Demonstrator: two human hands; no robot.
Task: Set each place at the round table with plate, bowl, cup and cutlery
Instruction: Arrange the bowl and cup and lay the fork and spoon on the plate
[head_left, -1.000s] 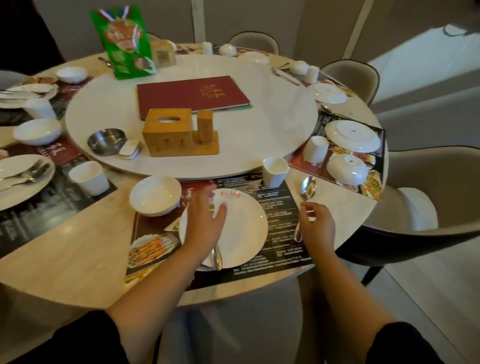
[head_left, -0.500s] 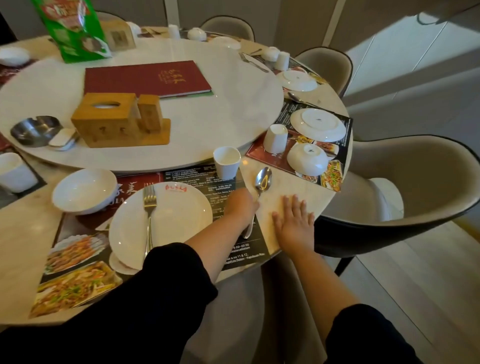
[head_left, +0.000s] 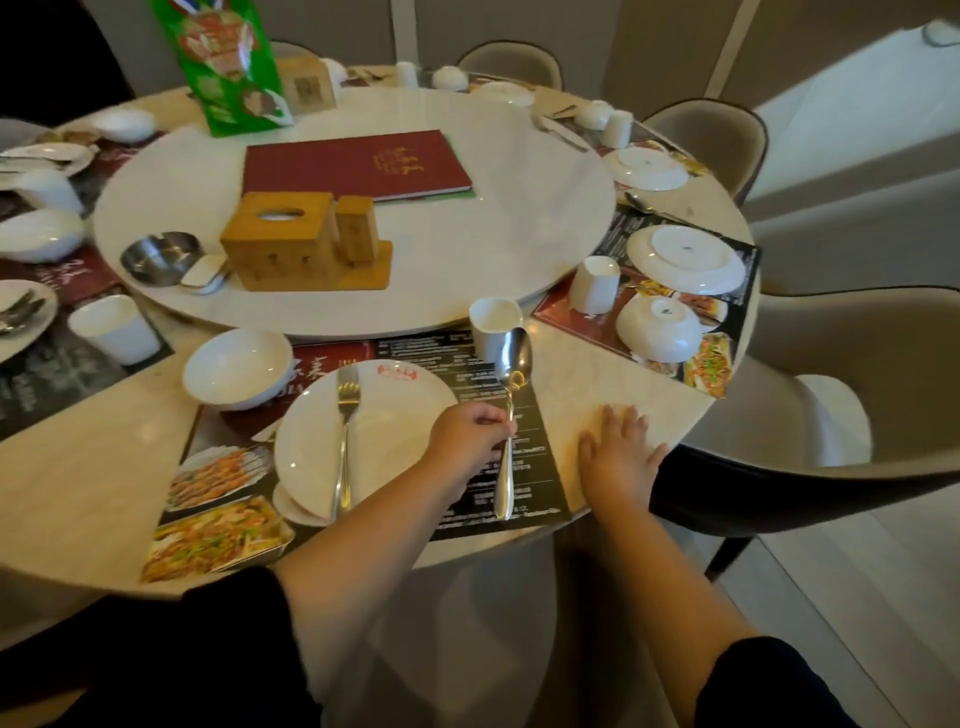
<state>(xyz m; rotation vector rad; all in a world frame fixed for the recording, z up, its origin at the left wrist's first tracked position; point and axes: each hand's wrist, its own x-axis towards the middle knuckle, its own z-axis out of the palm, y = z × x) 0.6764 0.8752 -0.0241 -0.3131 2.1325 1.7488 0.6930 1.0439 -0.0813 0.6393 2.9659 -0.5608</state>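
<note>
Place-setting at a round marble-topped table (head_left: 78, 467): a person's left hand (head_left: 470, 436) curls fingers and thumb round the handle of a steel spoon (head_left: 514, 364). The spoon lies over the dark printed placemat (head_left: 470, 384) just right of the white plate (head_left: 400, 421), its scoop end toward the white cup (head_left: 493, 319). Whether it touches the mat cannot be told. The right hand (head_left: 618, 452) rests flat on the bare tabletop beside the mat, fingers straight and slightly spread, holding nothing. A fork (head_left: 344, 431) lies lengthwise on the plate, and a white bowl (head_left: 236, 369) stands upright at the plate's upper left. At the next place to the right, an upturned plate (head_left: 685, 260), upturned cup (head_left: 595, 285) and upturned bowl (head_left: 658, 327) sit on their own mat. The turntable (head_left: 493, 234) carries a red menu (head_left: 358, 163), a wooden tissue holder (head_left: 296, 249) and a steel ashtray (head_left: 161, 257).
</note>
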